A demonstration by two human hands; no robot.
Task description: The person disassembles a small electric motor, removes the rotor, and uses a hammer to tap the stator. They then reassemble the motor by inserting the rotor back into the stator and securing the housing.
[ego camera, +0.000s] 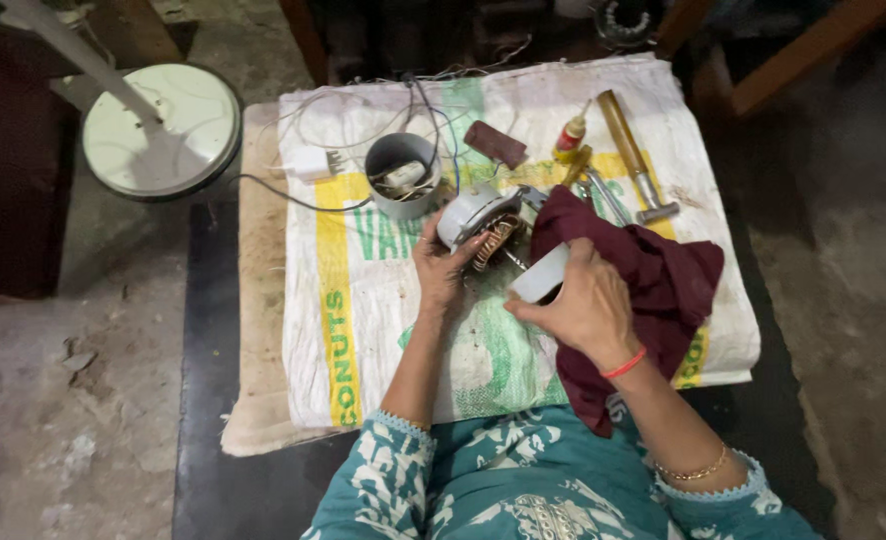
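motor [483,222]: casing open, copper windings bared, steadied in left hand [440,272] grip
right hand [585,305]: closed on grey cover [541,277], maroon cloth [653,275] alongside
left: cover off, hammer [635,160] idle

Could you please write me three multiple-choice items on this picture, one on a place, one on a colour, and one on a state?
1. Where is the hammer?
A. On the floor by the fan base
B. On the woven sack, on its far right part
C. In the grey cup

2. What colour is the cloth by the right hand?
A. Maroon
B. White
C. Blue

3. What does the left hand do?
A. Hangs free in the air
B. Grips the hammer
C. Rests on the motor

Answers:
1. B, it lies on the sack beyond the cloth.
2. A, its folds are dark red.
3. C, its fingers touch the motor beside the copper windings.
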